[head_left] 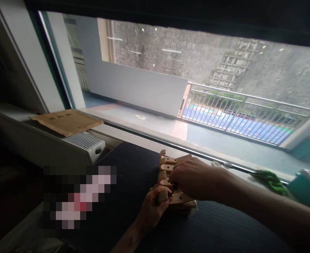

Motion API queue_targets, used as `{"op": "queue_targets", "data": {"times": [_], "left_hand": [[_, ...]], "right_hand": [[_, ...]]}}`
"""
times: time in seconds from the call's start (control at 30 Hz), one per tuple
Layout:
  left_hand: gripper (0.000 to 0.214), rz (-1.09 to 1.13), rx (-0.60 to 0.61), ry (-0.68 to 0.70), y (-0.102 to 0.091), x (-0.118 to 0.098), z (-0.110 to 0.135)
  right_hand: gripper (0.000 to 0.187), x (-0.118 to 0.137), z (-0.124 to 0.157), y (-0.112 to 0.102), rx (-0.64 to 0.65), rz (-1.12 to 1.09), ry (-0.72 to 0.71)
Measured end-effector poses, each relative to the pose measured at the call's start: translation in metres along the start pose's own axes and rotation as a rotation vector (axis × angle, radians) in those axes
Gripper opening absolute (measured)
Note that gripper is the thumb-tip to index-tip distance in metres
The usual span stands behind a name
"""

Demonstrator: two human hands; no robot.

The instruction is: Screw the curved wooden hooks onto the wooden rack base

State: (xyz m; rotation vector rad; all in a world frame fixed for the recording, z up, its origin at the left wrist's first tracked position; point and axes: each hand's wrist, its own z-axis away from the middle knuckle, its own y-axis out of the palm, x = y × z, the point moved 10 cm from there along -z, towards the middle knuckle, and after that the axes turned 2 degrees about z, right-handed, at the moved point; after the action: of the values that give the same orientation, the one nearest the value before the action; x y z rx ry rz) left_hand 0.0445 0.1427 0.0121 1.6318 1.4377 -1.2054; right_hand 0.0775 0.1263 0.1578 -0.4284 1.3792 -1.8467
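Observation:
A row of pale wooden hooks (167, 167) with dark holes lies on the dark tabletop, near the window side. My left hand (153, 205) is closed around the hook at the near end, its rounded tip showing between the fingers. Over the middle of the row is my right hand (188, 175), fingers curled in a pinch. A small dark tool (174, 187) sticks out below those fingers, pointing toward the near hook; its kind is hard to make out. Beneath the near end of the row sits a stack of wooden pieces (186, 209), partly in clear wrapping.
The dark table (128, 168) ends close to a white heater (91, 149), on which a brown envelope (69, 121) lies. Along the window sill are a small round item (216, 164), a green cloth (271, 181) and a teal container (306, 188). A pixelated patch covers part of the table's left side.

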Motion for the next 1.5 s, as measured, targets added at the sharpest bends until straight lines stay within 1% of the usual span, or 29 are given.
{"op": "queue_targets", "data": {"times": [0.1,0.17,0.23,0.27,0.4,0.47,0.57,0.7,0.77,0.87,0.93,0.97,1.03,1.13,1.23,1.27,1.37,1.43,1.5], "left_hand": [[0.009,-0.006,-0.003,-0.002,0.000,0.001,0.000],[0.011,-0.009,0.005,-0.001,0.000,0.000,0.000],[0.011,-0.011,0.010,0.001,0.001,-0.002,0.000],[0.010,-0.011,0.011,0.003,0.001,-0.002,0.000],[0.007,-0.004,0.010,0.005,0.001,-0.002,-0.001],[0.007,-0.001,0.008,0.003,0.001,0.000,-0.001],[0.007,-0.003,0.009,-0.002,0.001,0.003,0.000],[0.006,-0.004,0.014,-0.008,0.001,0.002,0.000],[0.006,-0.002,0.014,-0.008,0.001,0.001,0.000],[0.007,-0.001,0.016,-0.008,0.002,0.001,0.000],[0.008,-0.002,0.019,-0.011,0.002,0.003,0.000],[0.008,-0.004,0.020,-0.013,0.002,0.004,0.000],[0.010,-0.006,0.021,-0.018,0.002,0.005,0.000],[0.011,-0.009,0.016,-0.018,0.001,0.005,0.000],[0.009,-0.009,0.010,-0.013,0.001,0.003,0.000],[0.008,-0.008,0.009,-0.011,0.001,0.002,0.000],[0.007,-0.001,0.010,-0.008,0.001,0.001,-0.001],[0.008,0.004,0.013,-0.009,0.002,0.001,-0.001],[0.009,0.008,0.017,-0.012,0.002,0.001,-0.001]], "right_hand": [[0.011,0.002,-0.005,0.010,0.042,0.012,0.006],[0.018,0.000,-0.007,0.016,0.048,0.024,0.039],[0.025,-0.003,-0.006,0.018,0.050,0.040,0.068],[0.026,-0.003,-0.005,0.016,0.044,0.043,0.074],[0.007,-0.002,0.000,-0.001,-0.014,0.000,0.046],[0.009,0.000,0.000,-0.005,-0.019,-0.012,0.024],[0.009,0.002,-0.004,-0.003,-0.034,-0.015,0.001],[0.021,-0.004,-0.009,0.002,-0.077,-0.039,0.053],[0.022,-0.007,-0.008,0.001,-0.084,-0.040,0.077],[0.013,-0.009,-0.004,-0.001,-0.064,-0.027,0.076],[0.006,-0.006,-0.003,-0.002,-0.049,-0.014,0.033],[0.006,-0.003,-0.003,-0.002,-0.045,-0.004,0.010],[0.009,-0.002,-0.004,0.001,-0.031,0.011,-0.005],[0.016,-0.007,-0.007,0.009,-0.022,-0.006,0.055],[0.024,-0.010,-0.006,0.009,-0.045,-0.023,0.087],[0.023,-0.010,-0.004,0.008,-0.049,-0.025,0.086],[0.007,-0.006,0.002,-0.001,-0.074,-0.048,0.022],[0.012,-0.003,0.004,-0.005,-0.077,-0.050,-0.016],[0.011,-0.002,0.003,-0.004,-0.059,-0.030,-0.021]]}}
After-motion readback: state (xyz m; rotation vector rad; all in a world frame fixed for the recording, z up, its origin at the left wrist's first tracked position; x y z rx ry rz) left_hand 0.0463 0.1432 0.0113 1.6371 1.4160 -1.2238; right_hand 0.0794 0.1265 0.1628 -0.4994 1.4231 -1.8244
